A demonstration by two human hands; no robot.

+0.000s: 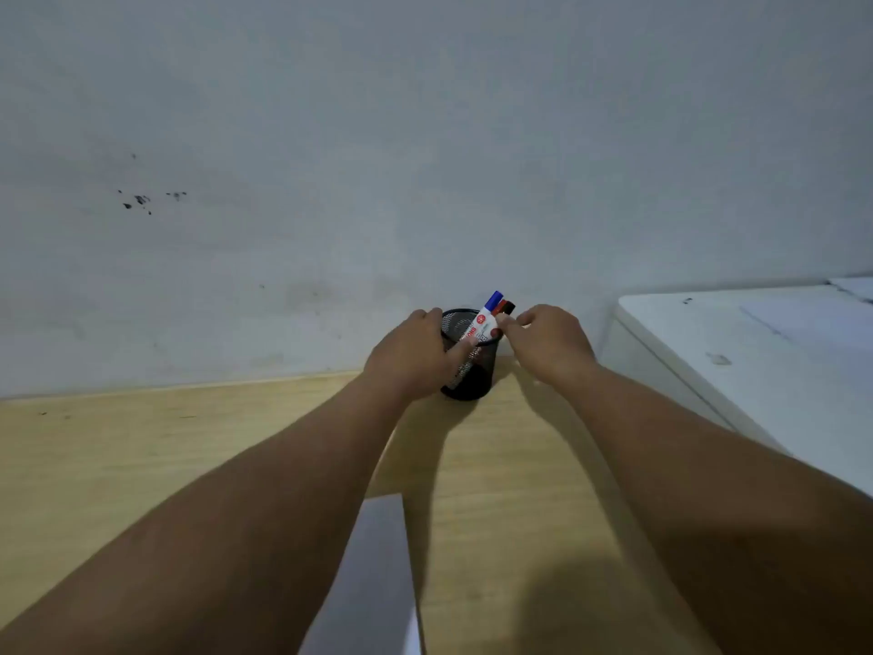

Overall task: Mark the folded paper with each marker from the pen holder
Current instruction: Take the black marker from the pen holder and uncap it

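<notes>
A black mesh pen holder (472, 380) stands on the wooden table near the wall. Three markers lean to the right inside it: one with a blue cap (493, 301), one with a red cap (503, 306) and one with a black cap (510, 308). My left hand (415, 359) wraps around the holder's left side. My right hand (548, 340) is at the holder's right rim, with thumb and fingertips pinched on the marker bodies; which marker it grips is unclear. The folded white paper (378, 579) lies on the table near me, between my forearms.
A white wall (425, 158) rises right behind the holder. A white cabinet or appliance (756, 361) stands at the right, with papers on top. The wooden table (141, 456) stretches to the left.
</notes>
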